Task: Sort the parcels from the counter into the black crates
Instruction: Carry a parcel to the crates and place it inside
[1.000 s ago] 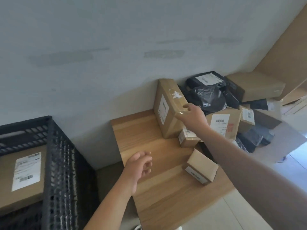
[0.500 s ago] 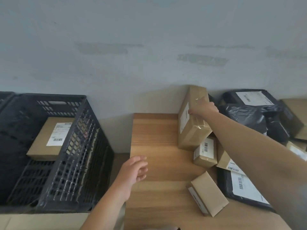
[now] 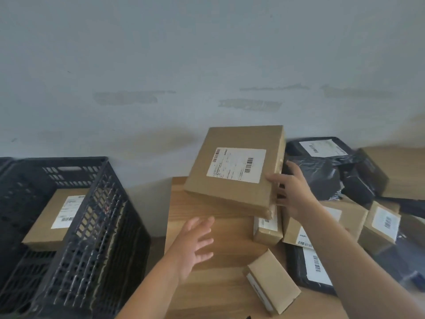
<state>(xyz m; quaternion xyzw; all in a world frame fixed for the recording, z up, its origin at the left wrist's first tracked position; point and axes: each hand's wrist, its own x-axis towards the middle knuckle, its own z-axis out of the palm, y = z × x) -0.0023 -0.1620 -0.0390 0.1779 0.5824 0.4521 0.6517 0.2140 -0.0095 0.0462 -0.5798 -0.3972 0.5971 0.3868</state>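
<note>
A flat brown cardboard parcel (image 3: 232, 194) with a white label hangs tilted above the wooden counter (image 3: 220, 293), label side up. My right hand (image 3: 293, 192) grips its right edge, thumb on top and fingers behind. My left hand (image 3: 195, 242) hovers under the parcel's near left corner with spread fingers, holding nothing. A black slatted crate (image 3: 92, 226) stands to the left of the counter and holds one brown labelled parcel (image 3: 54, 219).
More parcels are heaped on the counter's right: a small brown box (image 3: 273, 282) near the front, another small box (image 3: 268, 231) under the lifted one, several brown boxes and black mailer bags (image 3: 322, 178) behind. A grey wall runs close behind everything.
My right hand lifted the upright parcel off the counter and tipped it flat, label up, moving it left. My left hand rose toward its underside with fingers spread.
</note>
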